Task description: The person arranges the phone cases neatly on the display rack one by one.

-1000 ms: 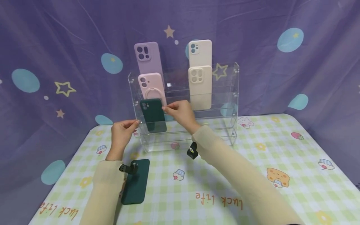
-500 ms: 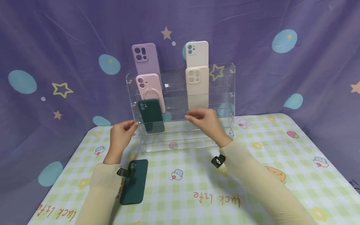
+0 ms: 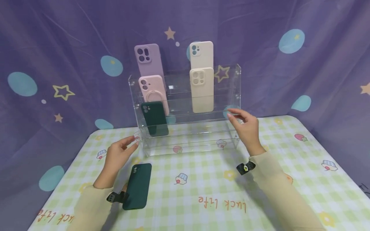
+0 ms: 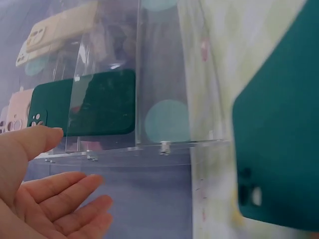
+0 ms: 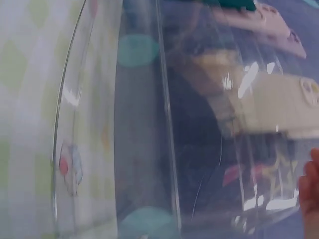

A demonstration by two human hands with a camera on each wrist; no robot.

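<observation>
A clear acrylic tiered stand holds several phone cases. On its left side a purple case, a pink case with a ring and a dark green case stand in tiers. A white case and a cream case stand on the right. My left hand is just off the stand's left side, fingers apart and holding nothing. Near the stand's right side is my right hand, thumb and fingers parted, nothing between them. Another dark green case lies on the table beside my left wrist.
The table wears a green-and-white checked cloth with cartoon prints. A purple patterned curtain hangs behind the stand. Each wrist carries a black strap, such as the right wrist strap.
My right hand has left the dark green case on the stand and moved right to the stand's right side. My left hand has let go of the stand's left edge and dropped slightly.
</observation>
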